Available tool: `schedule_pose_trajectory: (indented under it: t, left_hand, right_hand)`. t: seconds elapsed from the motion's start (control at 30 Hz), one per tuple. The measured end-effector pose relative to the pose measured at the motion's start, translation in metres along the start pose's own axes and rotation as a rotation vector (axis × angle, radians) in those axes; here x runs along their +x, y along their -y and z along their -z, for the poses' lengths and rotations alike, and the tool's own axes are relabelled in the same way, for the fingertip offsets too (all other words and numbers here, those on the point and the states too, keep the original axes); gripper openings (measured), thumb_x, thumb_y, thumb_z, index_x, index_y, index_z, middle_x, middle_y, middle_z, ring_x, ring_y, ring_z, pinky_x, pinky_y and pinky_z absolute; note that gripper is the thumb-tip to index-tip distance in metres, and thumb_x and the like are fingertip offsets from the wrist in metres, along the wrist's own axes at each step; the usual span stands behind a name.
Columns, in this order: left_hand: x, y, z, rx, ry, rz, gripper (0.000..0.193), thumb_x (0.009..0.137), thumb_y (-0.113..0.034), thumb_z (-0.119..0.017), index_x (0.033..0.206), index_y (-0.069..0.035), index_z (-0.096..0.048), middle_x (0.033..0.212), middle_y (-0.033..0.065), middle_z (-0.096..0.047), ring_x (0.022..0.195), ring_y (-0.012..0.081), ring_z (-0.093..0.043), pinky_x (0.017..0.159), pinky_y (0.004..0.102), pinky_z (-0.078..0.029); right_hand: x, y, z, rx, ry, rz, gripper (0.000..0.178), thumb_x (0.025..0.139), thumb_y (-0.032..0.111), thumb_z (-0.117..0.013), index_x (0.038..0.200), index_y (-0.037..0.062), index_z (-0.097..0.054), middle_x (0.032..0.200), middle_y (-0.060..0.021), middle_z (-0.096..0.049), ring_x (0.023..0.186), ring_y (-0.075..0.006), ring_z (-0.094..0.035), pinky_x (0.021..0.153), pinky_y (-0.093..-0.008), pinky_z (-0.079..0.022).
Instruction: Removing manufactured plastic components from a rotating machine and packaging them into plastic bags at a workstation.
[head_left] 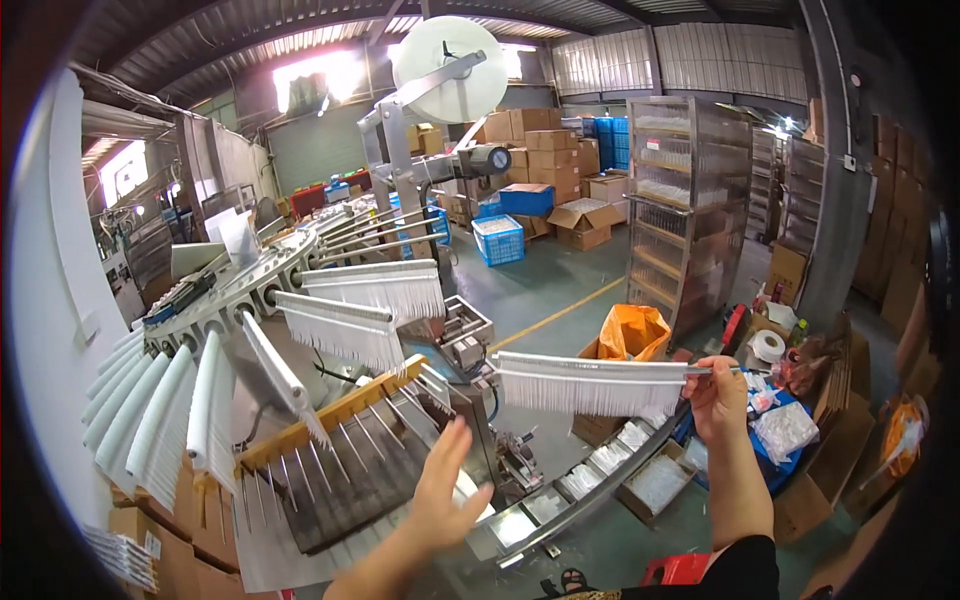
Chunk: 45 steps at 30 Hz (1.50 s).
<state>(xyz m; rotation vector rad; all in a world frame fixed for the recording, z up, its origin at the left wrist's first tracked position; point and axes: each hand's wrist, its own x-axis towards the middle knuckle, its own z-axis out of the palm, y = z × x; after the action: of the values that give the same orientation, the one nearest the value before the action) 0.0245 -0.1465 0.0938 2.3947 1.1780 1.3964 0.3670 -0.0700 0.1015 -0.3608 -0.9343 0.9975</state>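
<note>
The right hand (pixel 716 398) was clamped on one end of a long metal rod hung with white bristles (pixel 590 383), held level and stretching leftward, while the left hand (pixel 446 486) hovered flat, fingers spread and empty, just above the slanted pin rack (pixel 340 455)

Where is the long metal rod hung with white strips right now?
In the head view, the long metal rod hung with white strips is held level at centre-right, its right end gripped by the right hand, above the orange bag and the conveyor of clear packets.
</note>
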Motion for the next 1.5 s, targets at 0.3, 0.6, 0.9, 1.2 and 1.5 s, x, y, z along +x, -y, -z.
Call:
schedule_pose_trajectory:
  t: [0.3, 0.6, 0.9, 1.2, 1.5]
  left_hand:
    - [-0.152, 0.040, 0.044, 0.801, -0.325, 0.560, 0.033, 0.076, -0.018, -0.056, 0.106, -0.004, -0.053, 0.111, 0.0189, -0.048, 0.102, 0.0350, -0.045, 0.087, 0.0407, -0.036]
    - [-0.167, 0.041, 0.038, 0.707, -0.731, 0.775, 0.017, 0.081, -0.016, -0.056, 0.073, 0.000, -0.054, 0.063, 0.0127, -0.051, 0.058, 0.0248, -0.047, 0.056, 0.0330, -0.039]
    - [-0.164, 0.038, 0.036, 0.804, -0.816, 0.738, 0.033, 0.080, -0.018, -0.059, 0.059, -0.002, -0.039, 0.052, 0.0106, -0.037, 0.049, 0.0208, -0.035, 0.047, 0.0325, -0.032]
    - [-0.165, 0.041, 0.035, 0.891, -0.727, 0.641, 0.032, 0.076, -0.011, -0.058, 0.055, -0.004, -0.035, 0.051, 0.0116, -0.035, 0.046, 0.0236, -0.033, 0.045, 0.0329, -0.030]
    - [-0.155, 0.036, 0.037, 0.983, -0.758, 0.438, 0.037, 0.072, -0.015, -0.060, 0.101, 0.003, -0.047, 0.095, 0.0225, -0.050, 0.088, 0.0371, -0.048, 0.079, 0.0410, -0.038]
  right_hand:
    - [0.110, -0.007, -0.042, 0.025, 0.133, 0.088, 0.018, 0.086, 0.022, -0.050, 0.088, 0.0049, -0.055, 0.076, -0.0060, -0.060, 0.067, -0.0124, -0.058, 0.059, -0.0243, -0.048]
    - [0.177, -0.055, -0.066, 0.033, 0.225, 0.064, 0.019, 0.086, 0.023, -0.051, 0.088, 0.0046, -0.056, 0.079, -0.0091, -0.062, 0.069, -0.0144, -0.060, 0.063, -0.0265, -0.049]
    - [0.202, -0.077, -0.069, 0.053, 0.267, 0.032, 0.019, 0.085, 0.024, -0.051, 0.089, 0.0052, -0.057, 0.078, -0.0087, -0.062, 0.068, -0.0139, -0.060, 0.064, -0.0254, -0.050]
    - [0.237, -0.094, -0.070, 0.037, 0.331, -0.101, 0.021, 0.086, 0.025, -0.048, 0.088, 0.0048, -0.055, 0.079, -0.0101, -0.061, 0.070, -0.0152, -0.060, 0.065, -0.0269, -0.050]
    - [0.247, -0.137, -0.104, 0.069, 0.389, -0.294, 0.021, 0.085, 0.027, -0.049, 0.088, 0.0071, -0.054, 0.083, -0.0101, -0.061, 0.076, -0.0184, -0.060, 0.066, -0.0291, -0.049]
